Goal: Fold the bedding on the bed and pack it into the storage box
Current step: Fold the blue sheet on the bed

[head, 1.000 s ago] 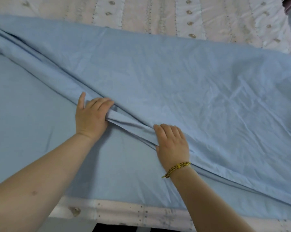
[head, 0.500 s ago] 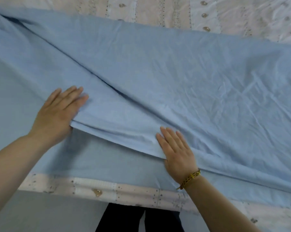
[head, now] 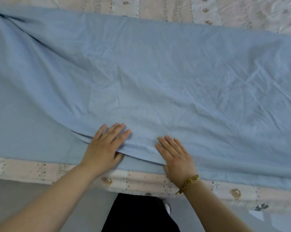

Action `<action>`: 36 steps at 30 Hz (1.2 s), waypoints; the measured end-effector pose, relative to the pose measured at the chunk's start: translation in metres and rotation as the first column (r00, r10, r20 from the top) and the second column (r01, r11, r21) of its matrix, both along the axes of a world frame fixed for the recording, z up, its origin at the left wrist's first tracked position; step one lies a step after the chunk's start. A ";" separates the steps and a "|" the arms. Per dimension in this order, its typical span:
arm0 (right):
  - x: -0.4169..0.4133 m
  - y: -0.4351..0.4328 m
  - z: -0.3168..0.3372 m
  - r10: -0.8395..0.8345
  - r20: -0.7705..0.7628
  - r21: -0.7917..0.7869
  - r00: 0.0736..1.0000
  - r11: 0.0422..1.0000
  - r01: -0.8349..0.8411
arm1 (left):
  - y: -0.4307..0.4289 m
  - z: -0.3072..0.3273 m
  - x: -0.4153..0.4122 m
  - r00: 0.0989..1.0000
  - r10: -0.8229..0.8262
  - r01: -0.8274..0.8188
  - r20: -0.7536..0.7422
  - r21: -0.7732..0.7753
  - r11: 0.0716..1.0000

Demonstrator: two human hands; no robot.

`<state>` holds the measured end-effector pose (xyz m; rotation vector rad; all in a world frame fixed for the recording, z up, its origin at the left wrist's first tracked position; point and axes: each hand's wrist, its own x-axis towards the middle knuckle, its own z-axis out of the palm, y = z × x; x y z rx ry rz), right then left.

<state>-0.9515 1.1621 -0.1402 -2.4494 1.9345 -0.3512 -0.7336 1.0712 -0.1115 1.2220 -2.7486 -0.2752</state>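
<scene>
A light blue sheet (head: 158, 77) lies spread across the bed, folded over itself, with its upper layer's edge running near the bed's front side. My left hand (head: 106, 148) lies on that edge with straight fingers on top and the thumb tucked under the fabric, pinching it. My right hand (head: 176, 156), with a yellow braided bracelet on the wrist, holds the same edge the same way a little to the right. No storage box is in view.
A pink patterned bed cover (head: 141, 183) shows as a strip along the front edge and again at the far side (head: 174, 9). Grey floor (head: 15, 198) and my dark trouser legs (head: 138, 213) are below the bed edge.
Both hands have drawn the upper layer's edge toward me, from the middle of the sheet to near the bed's front side. The left hand has come closer to the right one.
</scene>
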 end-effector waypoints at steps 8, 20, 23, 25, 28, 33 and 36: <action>-0.012 0.035 0.002 -0.138 -0.031 -0.007 0.990 0.990 0.138 | 0.029 -0.019 -0.069 0.993 0.038 -0.029 0.112 -0.080 0.996; -0.078 0.086 0.010 -0.398 -0.169 0.016 0.902 0.914 0.406 | 0.044 -0.010 -0.064 0.976 0.033 -0.013 0.216 -0.091 0.996; -0.053 0.066 0.012 -0.317 -0.131 -0.038 0.939 0.948 0.315 | 0.025 -0.006 -0.042 0.979 0.035 -0.009 0.202 -0.130 0.991; -0.024 0.047 0.013 -0.220 -0.080 -0.001 0.972 0.975 0.221 | 0.010 -0.009 -0.020 0.984 0.042 -0.015 0.171 -0.155 0.988; 0.030 0.005 0.020 -0.169 -0.015 0.035 0.986 0.985 0.169 | -0.024 -0.011 0.017 0.994 0.084 -0.065 0.074 -0.224 0.972; 0.115 -0.076 0.023 -0.185 0.065 -0.003 0.981 0.983 0.185 | -0.101 -0.014 0.084 0.997 0.080 -0.079 -0.005 -0.255 0.964; 0.173 -0.132 0.020 -0.218 0.098 -0.002 0.971 0.976 0.219 | -0.150 -0.012 0.135 0.997 0.077 -0.074 0.021 -0.112 0.991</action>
